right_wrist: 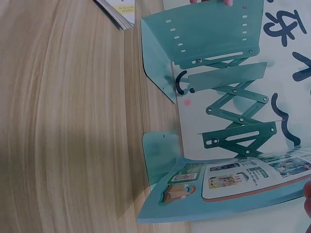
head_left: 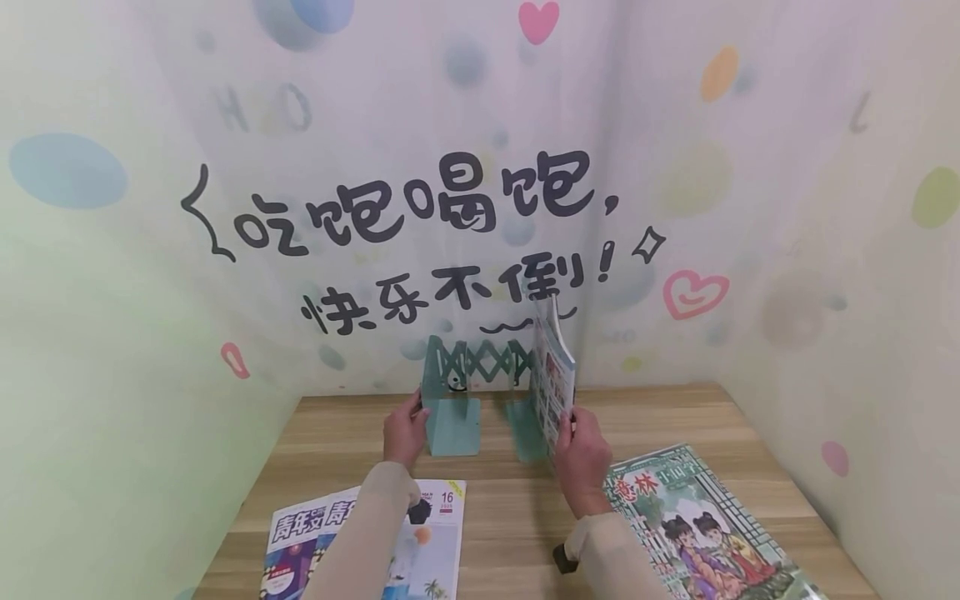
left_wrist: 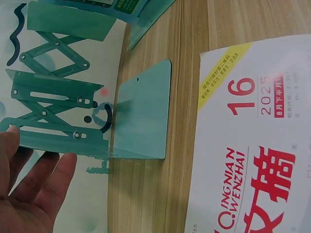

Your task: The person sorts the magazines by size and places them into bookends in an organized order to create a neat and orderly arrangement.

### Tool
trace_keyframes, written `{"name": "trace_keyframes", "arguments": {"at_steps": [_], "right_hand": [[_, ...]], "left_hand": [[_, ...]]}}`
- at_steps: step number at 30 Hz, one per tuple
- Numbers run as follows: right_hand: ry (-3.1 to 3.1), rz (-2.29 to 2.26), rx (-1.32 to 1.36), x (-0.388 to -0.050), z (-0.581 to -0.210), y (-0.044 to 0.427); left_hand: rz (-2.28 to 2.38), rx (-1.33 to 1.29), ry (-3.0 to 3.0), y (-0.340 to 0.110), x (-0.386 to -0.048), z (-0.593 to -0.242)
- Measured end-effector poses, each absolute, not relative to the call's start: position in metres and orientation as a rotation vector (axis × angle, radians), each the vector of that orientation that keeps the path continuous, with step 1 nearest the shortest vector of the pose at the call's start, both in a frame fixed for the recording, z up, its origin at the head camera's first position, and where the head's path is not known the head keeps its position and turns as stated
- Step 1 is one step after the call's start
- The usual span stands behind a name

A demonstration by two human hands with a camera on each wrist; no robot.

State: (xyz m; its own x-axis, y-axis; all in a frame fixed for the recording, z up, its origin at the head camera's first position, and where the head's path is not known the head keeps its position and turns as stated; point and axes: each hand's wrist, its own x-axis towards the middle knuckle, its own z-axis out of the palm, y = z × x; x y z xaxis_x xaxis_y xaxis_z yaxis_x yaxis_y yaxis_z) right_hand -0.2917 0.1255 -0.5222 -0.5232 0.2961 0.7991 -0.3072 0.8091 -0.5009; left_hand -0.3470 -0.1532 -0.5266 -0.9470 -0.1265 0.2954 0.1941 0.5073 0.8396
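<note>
A green metal expandable bookend (head_left: 453,429), with crisscross struts (head_left: 489,362) between its two ends, stands at the back of the wooden table. My left hand (head_left: 405,433) grips the edge of its left upright plate, thumb on one face and fingers on the other, as the left wrist view shows (left_wrist: 39,189). At the other end, my right hand (head_left: 585,458) holds a magazine (head_left: 555,383) upright by its near edge. That magazine, with a blue-bordered printed cover (right_wrist: 228,187), covers much of the bookend's right end. Only a fingertip or so of the right hand shows in the right wrist view.
Overlapping magazines (head_left: 442,542) lie flat at the front left, partly under my left forearm. Another illustrated magazine (head_left: 705,525) lies at the front right, beside my right hand. A white wall cloth (head_left: 465,108) with black lettering hangs right behind the bookend.
</note>
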Motion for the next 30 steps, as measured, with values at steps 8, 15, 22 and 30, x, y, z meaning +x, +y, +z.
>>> {"name": "trace_keyframes", "arguments": {"at_steps": [8,15,22,30], "right_hand": [[-2.013,0.722,0.034,-0.2955,-0.5252,0.1242],[-2.028,0.671,0.080,-0.2976,-0.5266,0.1202],[-2.050,0.633,0.118,-0.2978,-0.5218,0.1189],[-2.015,0.569,0.207,-0.2991,-0.5262,0.1187]], "left_hand": [[-1.399,-0.083,-2.434,-0.1537,-0.3474,-0.5257],[-1.413,-0.106,-2.416,-0.1541,-0.3483,-0.5265],[-1.406,-0.099,-2.430,-0.1525,-0.3486,-0.5253],[-1.388,-0.061,-2.454,-0.1503,-0.3467,-0.5213]]}}
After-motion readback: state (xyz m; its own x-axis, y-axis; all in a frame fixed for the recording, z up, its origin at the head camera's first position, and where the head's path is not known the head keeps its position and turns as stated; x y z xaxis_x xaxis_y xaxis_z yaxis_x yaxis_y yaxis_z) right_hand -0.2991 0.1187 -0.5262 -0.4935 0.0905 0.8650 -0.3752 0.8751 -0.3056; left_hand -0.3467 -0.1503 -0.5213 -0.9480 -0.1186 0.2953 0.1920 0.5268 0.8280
